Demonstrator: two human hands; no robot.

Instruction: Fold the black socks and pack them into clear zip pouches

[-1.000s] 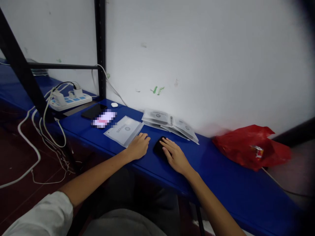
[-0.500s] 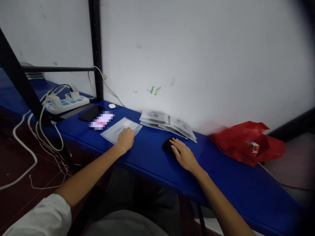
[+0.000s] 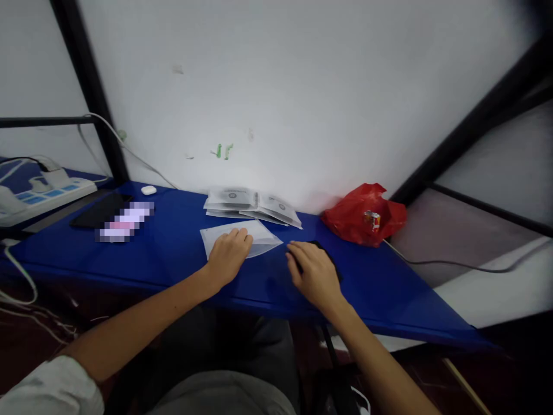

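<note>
A whitish translucent plastic pouch (image 3: 259, 233) lies slanted on the blue table, its right edge bowed open slightly. My left hand (image 3: 230, 253) is closed on its near side, fingers curled over the plastic and covering part of it. To the right, my right hand (image 3: 313, 271) is palm down with the thumb apart from bent fingers, their tips just off the pouch's right corner. Partly hidden behind that hand is a black rounded object (image 3: 332, 258), which looks like a computer mouse. Behind the pouch, against the wall, rests a pile of similar printed pouches (image 3: 254, 203).
A red plastic bag (image 3: 358, 222) sits at the back right, a cable running beside it. On the left are a lit phone (image 3: 125, 222), a dark tablet-like device (image 3: 101, 210), a white earbud case (image 3: 148, 189) and a power strip (image 3: 52, 199). Black frame posts flank the table.
My left hand has brought the pouch right, closer to the pile. The black object now sits farther right, and my right hand's fingers reach left beyond it. The view has turned right.
</note>
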